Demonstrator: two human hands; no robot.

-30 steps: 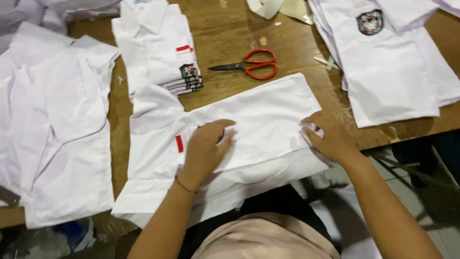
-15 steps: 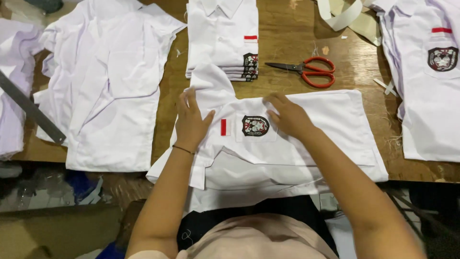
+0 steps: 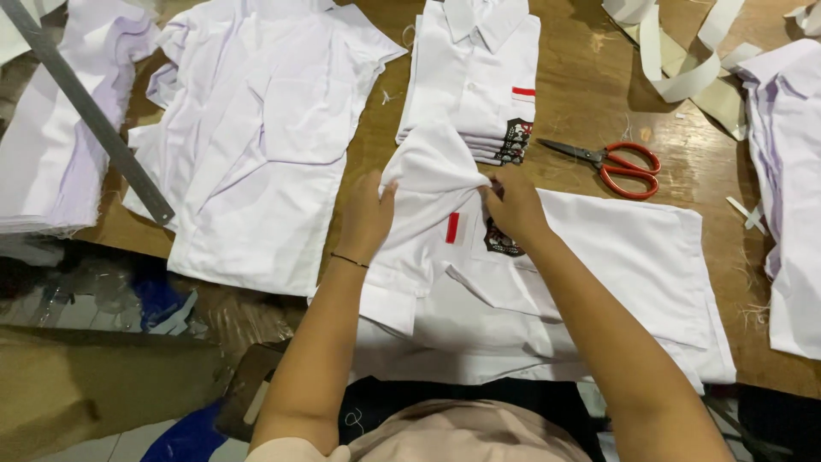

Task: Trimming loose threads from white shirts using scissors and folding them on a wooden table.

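Observation:
A white short-sleeved shirt [image 3: 616, 265] with a red tab and a dark chest badge lies flat on the wooden table [image 3: 599, 94] in front of me. My left hand [image 3: 368, 214] presses on its left side, fingers gripping the bunched sleeve. My right hand [image 3: 513, 204] pinches the same sleeve fabric just above the badge. The sleeve is gathered up between both hands and points toward a stack of folded white shirts [image 3: 479, 77].
Red-handled scissors [image 3: 616, 162] lie right of the folded stack. Unfolded white shirts [image 3: 265, 145] spread at left, with a long grey metal ruler [image 3: 85, 111] across them. More white shirts [image 3: 791, 197] lie at the right edge, and pale fabric strips [image 3: 684, 60] at the far right.
Both hands have slid up the shirt to its sleeve and bunched the fabric between them. My view has shifted slightly right and closer.

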